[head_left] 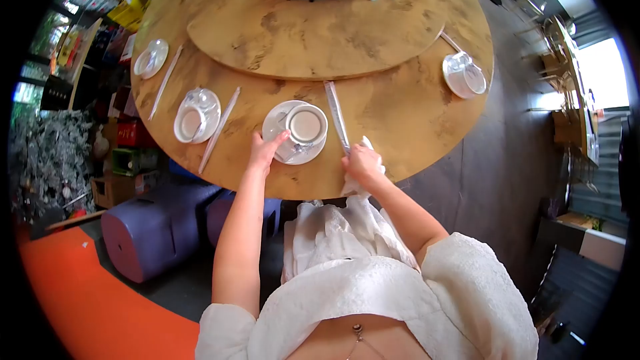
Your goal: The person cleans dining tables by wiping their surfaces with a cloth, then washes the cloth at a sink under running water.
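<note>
White cloth [353,185], white bowl [307,125], mottled tan table [413,113], packet [337,115] perhaps silvery

Big table [413,140]: from far away I see it at 12 o'clock, round and tan with dark smudges.
Round board [320,40]: also 12 o'clock, lying on the big table, the same tan.
Floor [493,160]: dark grey, plain to me at 3 o'clock.
Bright window [603,70]: between 2 and 3 o'clock, glowing white.
Long table [575,87]: wooden, just beside that window.
Side glass [30,87]: between 9 and 10 o'clock; I spot green through it.
Frosty tree [50,153]: 9 o'clock, silvery and bushy.
Purple block [157,230]: 8 o'clock, fat and smooth; I can't tell if it's a seat.
Orange shape [107,300]: 8 o'clock too, big, with a curvy edge.
</note>
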